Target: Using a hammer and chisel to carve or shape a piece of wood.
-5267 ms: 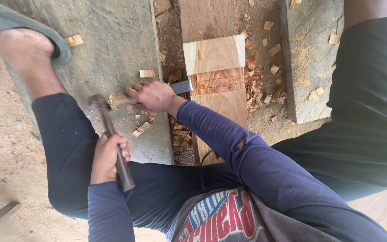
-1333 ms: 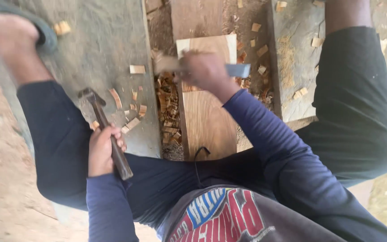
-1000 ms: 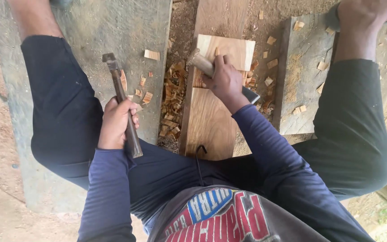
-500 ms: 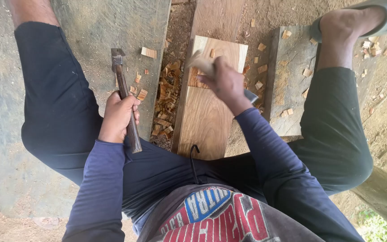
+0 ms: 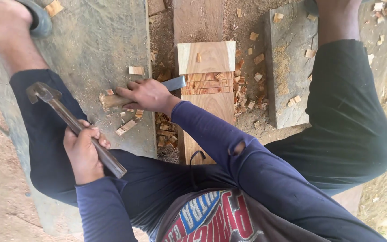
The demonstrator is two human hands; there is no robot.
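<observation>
Chisel (image 5: 157, 89) swung sideways, handle hidden in right hand (image 5: 146, 95)

We see a chisel with a pale, frayed wooden handle and a flat grey steel blade (image 5: 157, 89) lying almost level, its handle end pointing left and its blade tip resting at the left edge of a rough notch cut across a reddish-brown wooden plank (image 5: 207, 96). The plank runs away from us between the legs, its far part paler, the notch splintered and stepped across its whole width. A hammer with a dark metal head and a long dark brown handle (image 5: 75, 127) slants up to the left, head raised, well apart from the chisel.
</observation>
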